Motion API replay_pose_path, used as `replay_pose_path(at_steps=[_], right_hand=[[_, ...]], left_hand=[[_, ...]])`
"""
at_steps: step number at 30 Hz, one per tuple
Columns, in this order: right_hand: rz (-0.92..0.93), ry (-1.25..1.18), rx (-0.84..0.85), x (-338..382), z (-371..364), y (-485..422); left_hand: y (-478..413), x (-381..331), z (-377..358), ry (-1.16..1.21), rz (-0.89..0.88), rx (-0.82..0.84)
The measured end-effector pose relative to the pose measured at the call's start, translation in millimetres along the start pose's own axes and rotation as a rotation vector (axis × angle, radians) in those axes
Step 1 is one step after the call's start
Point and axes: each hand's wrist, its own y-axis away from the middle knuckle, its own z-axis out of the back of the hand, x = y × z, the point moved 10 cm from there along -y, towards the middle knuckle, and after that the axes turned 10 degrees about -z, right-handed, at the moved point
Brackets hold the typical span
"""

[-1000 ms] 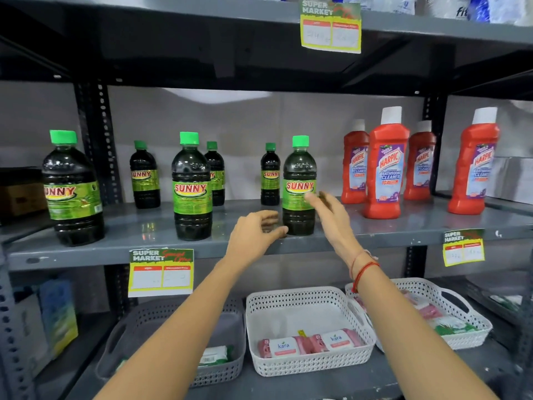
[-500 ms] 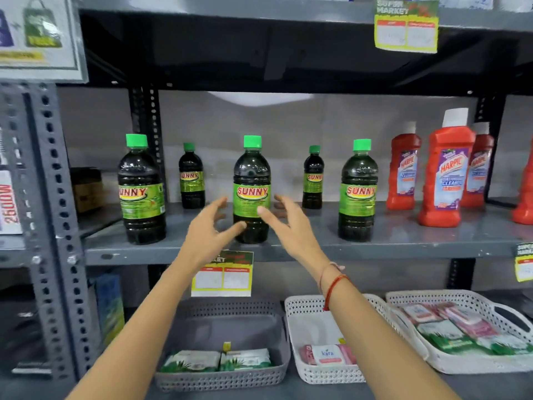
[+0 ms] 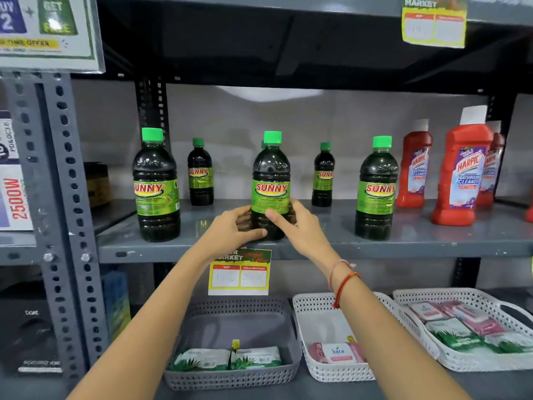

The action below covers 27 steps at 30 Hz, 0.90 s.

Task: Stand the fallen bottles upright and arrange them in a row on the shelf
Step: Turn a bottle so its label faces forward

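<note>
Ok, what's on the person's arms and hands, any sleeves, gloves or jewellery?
Both forearms are bare, with no sleeves or gloves in view. The right hand has a red thread band and a thinner pale cord on the wrist. The left hand and its wrist wear nothing visible.

Grey slotted-steel racking (image 3: 62, 168) stands against a pale wall (image 3: 245, 116), lit from above.

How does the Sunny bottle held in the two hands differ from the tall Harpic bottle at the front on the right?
The Sunny bottle is dark with a green cap and green label; the Harpic bottle is red with a white cap and a purple-and-white label. The Sunny bottle is gripped low on its body by the left hand and right hand; no hand touches the Harpic bottle. The Sunny bottle is round-shouldered, while the Harpic bottle has an angled neck. Both stand upright on the same grey shelf.
</note>
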Motion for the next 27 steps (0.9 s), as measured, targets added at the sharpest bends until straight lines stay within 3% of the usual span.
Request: replay_pose_path(at_steps=[4, 6, 9, 11, 13, 15, 17, 21, 24, 27], right_hand=[[0.007, -0.001, -0.034, -1.3, 2.2, 1.3], [0.076, -0.014, -0.165, 3.0, 11.0, 7.3], [0.23, -0.062, -0.465, 24.9, 27.2, 38.2], [0.354, -0.058, -0.558, 50.3, 19.5, 58.1], [0.414, -0.054, -0.501, 72.5, -7.6, 60.5], [0.394, -0.064, -0.362, 86.5, -42.3, 51.4], [0.321, -0.06, -0.182, 95.6, -82.8, 38.8], [0.088, -0.02, 0.093, 92.5, -150.6, 11.8], [0.021, -0.1, 0.131, 91.6, -169.2, -0.2], [0.009, -0.103, 0.106, 90.4, -174.1, -3.9]], left_hand=[[5.2, -6.9, 2.1, -0.018, -0.03, -0.01], [14.2, -5.1, 16.0, -0.055, -0.025, -0.088], [41.6, -9.5, 59.6, -0.109, -0.085, -0.353], [70.3, -17.6, 95.4, -0.141, -0.152, -0.584], [99.9, -18.8, 129.8, -0.189, -0.169, -0.776], [116.3, -7.8, 156.0, -0.232, -0.128, -0.857], [115.6, 12.4, 170.2, -0.289, -0.026, -0.762], [99.4, 39.5, 158.7, -0.364, 0.111, -0.39], [91.4, 48.9, 144.6, -0.335, 0.122, -0.249], [91.1, 57.0, 149.2, -0.327, 0.137, -0.284]])
